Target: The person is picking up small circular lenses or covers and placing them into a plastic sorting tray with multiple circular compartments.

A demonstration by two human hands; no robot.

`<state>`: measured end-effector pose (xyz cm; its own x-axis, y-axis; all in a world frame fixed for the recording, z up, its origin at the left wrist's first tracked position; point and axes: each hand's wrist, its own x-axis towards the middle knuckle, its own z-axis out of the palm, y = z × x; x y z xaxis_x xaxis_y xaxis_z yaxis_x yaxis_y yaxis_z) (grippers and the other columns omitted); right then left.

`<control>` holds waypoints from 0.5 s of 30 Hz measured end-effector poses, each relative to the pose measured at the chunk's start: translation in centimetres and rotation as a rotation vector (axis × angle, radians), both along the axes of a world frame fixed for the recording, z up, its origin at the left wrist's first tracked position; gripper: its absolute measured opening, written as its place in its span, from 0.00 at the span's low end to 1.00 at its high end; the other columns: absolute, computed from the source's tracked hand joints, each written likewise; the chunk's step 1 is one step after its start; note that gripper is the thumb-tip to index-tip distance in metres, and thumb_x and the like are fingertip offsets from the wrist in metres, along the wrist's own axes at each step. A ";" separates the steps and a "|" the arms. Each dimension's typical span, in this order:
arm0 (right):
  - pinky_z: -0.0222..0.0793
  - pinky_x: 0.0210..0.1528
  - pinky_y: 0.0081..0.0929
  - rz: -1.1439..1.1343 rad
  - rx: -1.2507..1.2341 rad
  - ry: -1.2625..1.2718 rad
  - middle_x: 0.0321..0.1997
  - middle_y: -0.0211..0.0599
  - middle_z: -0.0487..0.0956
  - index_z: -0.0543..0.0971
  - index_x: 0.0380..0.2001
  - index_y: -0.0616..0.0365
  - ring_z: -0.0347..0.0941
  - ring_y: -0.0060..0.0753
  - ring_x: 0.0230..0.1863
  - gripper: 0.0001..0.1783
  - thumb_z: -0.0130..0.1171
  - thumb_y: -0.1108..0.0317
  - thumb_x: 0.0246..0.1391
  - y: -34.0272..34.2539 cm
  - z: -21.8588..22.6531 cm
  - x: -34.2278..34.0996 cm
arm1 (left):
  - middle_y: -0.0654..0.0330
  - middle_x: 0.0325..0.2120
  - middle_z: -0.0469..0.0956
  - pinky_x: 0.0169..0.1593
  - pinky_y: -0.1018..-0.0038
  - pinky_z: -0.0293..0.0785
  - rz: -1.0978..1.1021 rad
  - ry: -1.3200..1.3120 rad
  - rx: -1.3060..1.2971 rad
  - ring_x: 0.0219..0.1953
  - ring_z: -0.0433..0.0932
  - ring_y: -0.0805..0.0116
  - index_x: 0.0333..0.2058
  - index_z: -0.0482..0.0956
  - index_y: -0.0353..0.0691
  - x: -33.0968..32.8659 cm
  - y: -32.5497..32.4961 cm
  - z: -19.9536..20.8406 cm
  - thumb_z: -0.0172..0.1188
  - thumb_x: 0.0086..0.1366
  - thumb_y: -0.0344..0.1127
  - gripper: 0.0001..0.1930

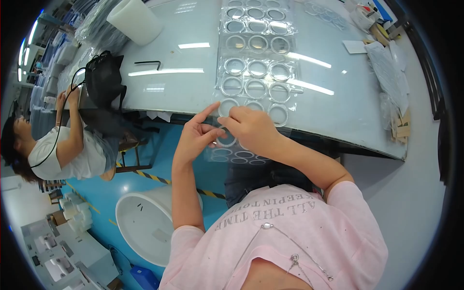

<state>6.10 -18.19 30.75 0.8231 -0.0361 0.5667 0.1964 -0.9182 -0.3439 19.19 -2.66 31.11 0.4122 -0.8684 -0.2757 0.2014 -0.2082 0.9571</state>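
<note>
A long clear plastic sheet with rows of white rings lies across the table and hangs over its front edge toward me. My left hand is at the sheet's left side by the edge; its index finger is stretched out beside a ring and its thumb is apart, near the lower rings. My right hand lies over the sheet at the table's edge, with curled fingers closed and their tips close to the left thumb. Whatever is between the right fingertips is hidden. The rings below the edge are partly covered by my hands.
The glossy table holds a black hex key, a white foam roll and clear plastic bags. A black bag lies at the left, where another person sits. A white tub stands below, left of me.
</note>
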 end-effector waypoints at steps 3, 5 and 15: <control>0.68 0.23 0.28 -0.023 -0.066 0.052 0.25 0.32 0.69 0.77 0.30 0.57 0.72 0.32 0.27 0.10 0.63 0.70 0.40 0.6 0.1 0.5 | 0.59 0.25 0.82 0.26 0.87 0.69 0.007 -0.002 -0.002 0.23 0.75 0.83 0.65 0.62 0.39 -0.1 -0.2 0.0 0.61 0.59 0.23 0.34; 0.68 0.23 0.28 -0.045 -0.059 0.048 0.25 0.32 0.68 0.76 0.28 0.58 0.72 0.33 0.28 0.09 0.63 0.70 0.40 1.3 0.5 1.1 | 0.59 0.24 0.83 0.25 0.87 0.68 0.006 0.025 -0.023 0.22 0.75 0.84 0.64 0.62 0.37 -0.1 -0.4 -0.1 0.61 0.59 0.22 0.34; 0.69 0.26 0.31 -0.098 0.030 0.286 0.28 0.35 0.70 0.78 0.34 0.59 0.73 0.36 0.31 0.09 0.59 0.72 0.47 -0.5 2.0 -3.7 | 0.57 0.25 0.84 0.24 0.89 0.69 0.019 0.008 0.046 0.21 0.75 0.85 0.64 0.61 0.37 0.1 -0.4 0.3 0.63 0.57 0.23 0.36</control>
